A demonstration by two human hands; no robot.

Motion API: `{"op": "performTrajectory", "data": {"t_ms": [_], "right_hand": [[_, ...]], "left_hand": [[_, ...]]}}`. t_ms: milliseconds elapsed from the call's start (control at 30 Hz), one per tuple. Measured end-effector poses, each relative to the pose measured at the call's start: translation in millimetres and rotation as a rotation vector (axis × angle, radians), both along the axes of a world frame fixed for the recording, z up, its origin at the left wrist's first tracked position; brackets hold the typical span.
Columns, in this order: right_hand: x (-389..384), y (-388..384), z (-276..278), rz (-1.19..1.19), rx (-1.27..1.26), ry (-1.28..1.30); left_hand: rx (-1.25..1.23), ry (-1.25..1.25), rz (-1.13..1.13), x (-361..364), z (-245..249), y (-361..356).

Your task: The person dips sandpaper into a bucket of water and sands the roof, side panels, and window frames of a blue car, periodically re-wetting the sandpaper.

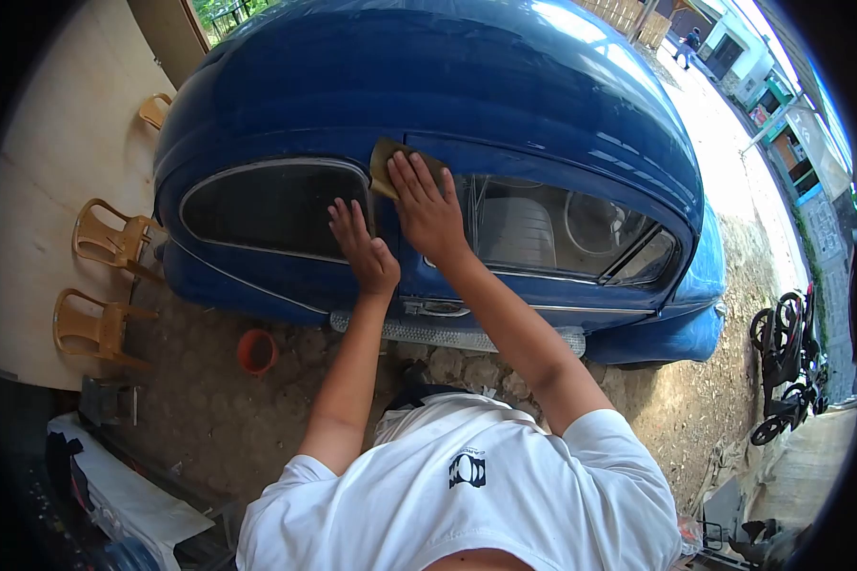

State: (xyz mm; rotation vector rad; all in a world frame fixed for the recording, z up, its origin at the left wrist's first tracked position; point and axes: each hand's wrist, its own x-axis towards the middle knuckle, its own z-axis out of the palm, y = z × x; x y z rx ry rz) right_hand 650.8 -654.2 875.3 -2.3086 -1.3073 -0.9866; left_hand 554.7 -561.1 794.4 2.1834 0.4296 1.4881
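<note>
A blue car [286, 105] with a rounded roof fills the view in front of me. My right hand [428, 209] lies flat over a stiff olive-brown sheet of sandpaper [383, 171], pressing it against the body between the two side windows, near the roof edge. The sheet's left part sticks out past my fingers. Lower and to the left, my left hand [365, 252] is open, fingers stretched up, at the rear edge of the rear side window [267, 205] nearest the pillar. The front door window [514, 228] is right of my right hand, with a door handle [436, 308] below.
Tan plastic chairs [114, 238] line the wall at left. An orange bucket [257, 352] stands on the dirt floor behind the running board [448, 335]. At right is a parked motorcycle [786, 371]. A person [687, 48] is far off on the street.
</note>
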Motion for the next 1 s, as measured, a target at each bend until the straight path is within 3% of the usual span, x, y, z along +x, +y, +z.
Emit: {"op": "performTrajectory", "data": {"t_ms": [100, 200, 300, 400, 500, 600, 733, 800, 933, 1000], "right_hand": [[22, -1, 22, 0.055, 0.05, -0.031], [39, -49, 4, -0.038, -0.01, -0.151], [59, -96, -2, -0.266, 0.173, -0.001], [49, -76, -7, -0.244, 0.347, 0.145], [34, -49, -4, 0.061, 0.123, 0.125], [42, -55, -1, 0.085, 0.062, 0.044], [81, -136, -28, -0.366, 0.313, 0.091], [106, -177, -24, -0.497, 0.627, 0.202], [110, -156, -2, -0.458, 0.837, 0.197], [91, -129, -19, -0.339, 0.642, 0.187]], "left_hand": [[-0.003, -0.004, 0.031, 7, 13, -15], [0.01, 0.012, 0.005, 13, 17, -35], [0.021, 0.033, -0.031, 21, 19, -48], [0.019, 0.051, -0.057, 22, 20, -60], [0.03, 0.005, -0.056, 32, 26, -61], [0.048, -0.043, -0.057, 43, 34, -51], [0.066, -0.043, -0.072, 55, 43, -45], [0.075, -0.054, -0.102, 64, 45, -47], [0.119, -0.106, -0.212, 88, 49, -62], [0.15, -0.141, -0.279, 105, 50, -74]]}}
